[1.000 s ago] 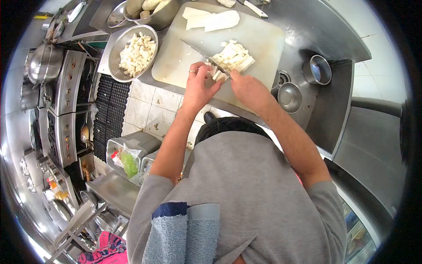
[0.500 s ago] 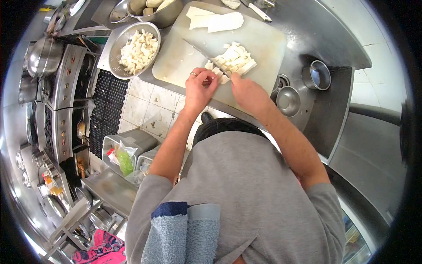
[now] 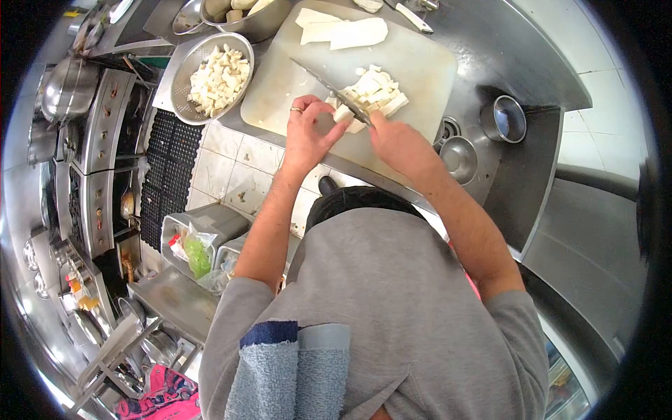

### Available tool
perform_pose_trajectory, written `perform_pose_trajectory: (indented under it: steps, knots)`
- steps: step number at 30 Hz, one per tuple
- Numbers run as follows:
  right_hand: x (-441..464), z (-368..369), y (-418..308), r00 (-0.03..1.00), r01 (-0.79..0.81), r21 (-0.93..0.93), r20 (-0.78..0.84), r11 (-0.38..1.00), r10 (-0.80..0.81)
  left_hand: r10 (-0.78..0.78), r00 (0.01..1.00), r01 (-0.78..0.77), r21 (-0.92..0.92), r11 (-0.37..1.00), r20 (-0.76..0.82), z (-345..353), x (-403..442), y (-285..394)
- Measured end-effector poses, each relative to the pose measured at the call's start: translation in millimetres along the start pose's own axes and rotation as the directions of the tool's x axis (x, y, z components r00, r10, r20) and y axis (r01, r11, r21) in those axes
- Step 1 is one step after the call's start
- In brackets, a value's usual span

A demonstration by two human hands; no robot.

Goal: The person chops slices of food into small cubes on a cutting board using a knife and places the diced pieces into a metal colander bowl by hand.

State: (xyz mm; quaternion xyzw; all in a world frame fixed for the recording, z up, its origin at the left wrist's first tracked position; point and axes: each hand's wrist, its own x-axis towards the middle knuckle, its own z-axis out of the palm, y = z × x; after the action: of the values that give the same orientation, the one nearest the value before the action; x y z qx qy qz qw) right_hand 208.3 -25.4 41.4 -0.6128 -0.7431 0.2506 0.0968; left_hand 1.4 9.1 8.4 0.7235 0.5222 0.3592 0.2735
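My right hand (image 3: 402, 145) is wrapped round the handle of a kitchen knife (image 3: 325, 85), its blade slanting up to the left over the cutting board (image 3: 276, 91). Thumb and fingers spread apart, my left hand (image 3: 308, 136) is at the board's near edge, its fingertips close to pale cut pieces beside the blade. A heap of diced white vegetable (image 3: 374, 89) lies just beyond the knife; its exact kind is unclear. Long white slabs (image 3: 346, 33) of what looks like the same vegetable rest at the board's far side.
Left of the board stands a colander (image 3: 180, 94) with white cubes, and behind it a metal bowl (image 3: 262, 26) of larger pieces. A white-handled knife (image 3: 413, 17) lies at the back. To the right are a small metal bowl (image 3: 458, 161) and a steel pot (image 3: 505, 119).
My left hand has shifted slightly left, and its thumb and fingers have spread apart from a pinch. My right hand with the knife has barely moved.
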Motion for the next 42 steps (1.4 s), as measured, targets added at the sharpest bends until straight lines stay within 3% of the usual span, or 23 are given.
perform_pose_trajectory:
  steps: [3,8,18,38,42]
  knots:
    - [-0.3,-21.3,-10.8,1.000,0.025,0.011,-0.013,1.000,-0.025,0.120,0.992,-0.121,0.018,0.993,0.034,-2.5,1.6,-5.8]
    - [-6.8,-19.1,-17.9,0.998,0.054,0.119,-0.046,0.991,-0.048,0.133,0.986,-0.132,-0.018,0.991,0.100,-4.6,4.4,-11.0]
    - [-12.2,-10.3,-28.3,0.997,-0.006,0.015,0.081,1.000,0.005,0.194,0.973,-0.194,-0.016,0.981,0.129,-1.7,5.3,-20.6]
    - [-9.8,-3.8,-21.7,0.991,-0.028,0.029,0.132,0.999,0.024,0.161,0.978,-0.159,-0.026,0.987,0.129,2.9,7.7,-18.9]
    - [0.3,22.3,-1.5,0.999,0.022,0.079,0.040,0.997,-0.025,0.172,0.974,-0.170,-0.021,0.985,0.147,2.6,6.8,-19.7]
